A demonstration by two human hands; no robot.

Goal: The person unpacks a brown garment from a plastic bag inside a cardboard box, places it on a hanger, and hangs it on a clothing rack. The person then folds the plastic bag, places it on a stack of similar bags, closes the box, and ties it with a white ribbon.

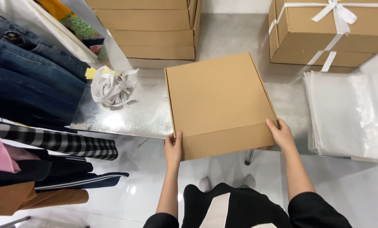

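A closed flat brown cardboard box (218, 99) lies on a shiny silver table (125, 116), its near edge hanging over the table's front. My left hand (173, 148) grips the box's near left corner, thumb on top. My right hand (281, 134) holds the near right corner, fingers wrapped around the side. The lid is shut and plain.
A bundle of white ribbon (112, 87) lies left of the box. Stacked cardboard boxes (153, 29) stand behind it, a ribbon-tied box (328, 31) at back right. Clear plastic bags (345, 114) are piled at right. Jeans (24, 80) and other clothes hang at left.
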